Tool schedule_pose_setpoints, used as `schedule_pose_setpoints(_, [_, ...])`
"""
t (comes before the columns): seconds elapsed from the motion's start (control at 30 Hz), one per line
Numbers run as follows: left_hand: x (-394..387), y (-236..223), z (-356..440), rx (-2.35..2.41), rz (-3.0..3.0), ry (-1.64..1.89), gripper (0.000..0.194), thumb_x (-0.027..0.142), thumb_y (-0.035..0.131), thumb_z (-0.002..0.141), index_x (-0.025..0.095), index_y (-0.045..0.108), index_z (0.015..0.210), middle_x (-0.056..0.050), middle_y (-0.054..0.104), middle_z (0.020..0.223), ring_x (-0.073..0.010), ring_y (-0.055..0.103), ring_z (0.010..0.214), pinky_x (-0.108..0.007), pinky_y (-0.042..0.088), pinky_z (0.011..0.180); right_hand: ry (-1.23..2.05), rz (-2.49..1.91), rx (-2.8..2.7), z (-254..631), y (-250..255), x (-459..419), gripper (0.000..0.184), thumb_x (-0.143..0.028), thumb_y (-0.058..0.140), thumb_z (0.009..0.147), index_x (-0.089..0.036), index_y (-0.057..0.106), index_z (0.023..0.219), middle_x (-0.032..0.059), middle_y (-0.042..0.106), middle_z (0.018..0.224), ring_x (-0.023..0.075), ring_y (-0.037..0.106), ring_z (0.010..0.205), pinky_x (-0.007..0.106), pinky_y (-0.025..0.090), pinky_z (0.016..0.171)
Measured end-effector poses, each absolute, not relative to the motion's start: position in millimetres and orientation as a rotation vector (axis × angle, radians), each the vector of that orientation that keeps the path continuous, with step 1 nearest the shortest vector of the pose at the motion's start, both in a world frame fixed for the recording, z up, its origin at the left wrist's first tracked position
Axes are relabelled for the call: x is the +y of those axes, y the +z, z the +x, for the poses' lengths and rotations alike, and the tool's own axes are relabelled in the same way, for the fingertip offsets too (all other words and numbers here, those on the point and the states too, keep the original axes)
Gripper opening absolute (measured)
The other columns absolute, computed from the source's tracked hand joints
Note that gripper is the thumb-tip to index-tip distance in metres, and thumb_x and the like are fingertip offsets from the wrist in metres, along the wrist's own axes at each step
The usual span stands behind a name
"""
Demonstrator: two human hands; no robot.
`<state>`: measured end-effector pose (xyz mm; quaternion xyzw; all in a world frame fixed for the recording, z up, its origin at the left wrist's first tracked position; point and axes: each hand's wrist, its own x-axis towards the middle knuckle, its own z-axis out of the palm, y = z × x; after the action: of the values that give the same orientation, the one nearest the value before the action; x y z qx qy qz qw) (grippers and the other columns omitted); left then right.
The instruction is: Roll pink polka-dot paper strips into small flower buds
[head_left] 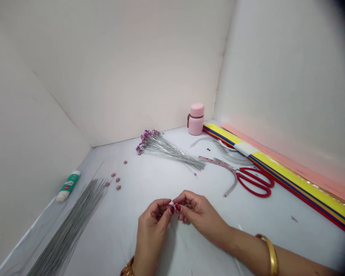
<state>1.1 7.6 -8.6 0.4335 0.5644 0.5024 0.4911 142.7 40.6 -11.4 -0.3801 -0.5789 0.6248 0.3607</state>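
Near the front middle of the table, my left hand (pixel 156 218) and my right hand (pixel 197 212) meet at the fingertips. Both thumbs and forefingers pinch one small pale pink piece (pixel 174 207), mostly covered by the fingers, so its exact shape does not show. Several small pinkish flower-shaped pieces (pixel 118 179) lie on the table to the left. Beyond the hands rests a bundle of silver wire stems with purple heads (pixel 172 151). A larger bundle of bare grey wires (pixel 71 226) lies at the left front.
Red-handled scissors (pixel 254 181) and clear curved tubing (pixel 232 183) lie to the right. A long stack of coloured sheets (pixel 290 172) runs along the right wall. A pink flask (pixel 196 119) stands at the back, and a green-and-white glue stick (pixel 68 186) lies far left.
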Motion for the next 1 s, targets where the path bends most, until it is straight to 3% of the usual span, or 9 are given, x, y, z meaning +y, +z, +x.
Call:
schedule_pose_setpoints(0.17, [11,-4,3,1.306,0.798,1.211,0.026,0.024,0.068,0.063,0.014,0.059,0.085,-0.003,0.067,0.065,-0.0133,0.061,0.059,-0.022,0.045,0.058,1.709,-0.931,-1.443,143,-11,42,0.013,-0.029,0.054,0.077,-0.016,0.053,0.079,-0.0039,0.051,0.055,0.0085,0.048,0.05,0.021,0.037,0.049])
schedule_pose_setpoints(0.4, [11,1,5,1.247,0.72,1.185,0.017,0.023,0.069,0.063,0.013,0.062,0.076,-0.002,0.064,0.06,-0.0131,0.058,0.057,-0.023,0.043,0.057,1.85,-0.885,-1.328,141,-6,43,0.016,-0.031,0.058,0.074,-0.016,0.052,0.076,-0.0038,0.053,0.056,0.007,0.047,0.049,0.019,0.035,0.047])
schedule_pose_setpoints(0.53, [8,-3,4,1.143,0.749,1.211,0.018,0.026,0.061,0.073,0.011,0.065,0.082,-0.006,0.064,0.066,-0.0129,0.056,0.063,-0.024,0.043,0.063,1.872,-0.88,-1.254,141,-5,44,0.018,-0.031,0.059,0.073,-0.015,0.051,0.077,-0.0017,0.056,0.061,0.007,0.048,0.05,0.019,0.035,0.049])
schedule_pose_setpoints(0.67, [7,-6,4,1.093,0.708,1.226,0.019,0.024,0.063,0.071,0.011,0.065,0.086,-0.007,0.065,0.071,-0.0133,0.057,0.066,-0.025,0.043,0.067,1.872,-0.875,-1.247,142,-4,44,0.018,-0.031,0.058,0.074,-0.016,0.05,0.077,-0.0016,0.056,0.062,0.007,0.048,0.051,0.019,0.035,0.049])
schedule_pose_setpoints(0.83, [9,-5,5,1.139,0.677,1.183,0.016,0.024,0.066,0.068,0.013,0.065,0.079,-0.004,0.064,0.065,-0.0114,0.056,0.061,-0.022,0.042,0.062,1.739,-0.853,-1.39,144,-3,40,0.019,-0.028,0.054,0.078,-0.02,0.047,0.094,-0.0039,0.053,0.064,0.0085,0.048,0.054,0.021,0.036,0.051])
schedule_pose_setpoints(1.0, [8,-1,3,1.294,0.849,1.12,0.014,0.026,0.065,0.067,0.013,0.064,0.063,-0.001,0.062,0.057,-0.0109,0.053,0.057,-0.019,0.04,0.055,1.573,-0.911,-1.548,145,-6,38,0.013,-0.028,0.051,0.079,-0.02,0.05,0.089,-0.0038,0.051,0.061,0.0099,0.049,0.056,0.022,0.038,0.054])
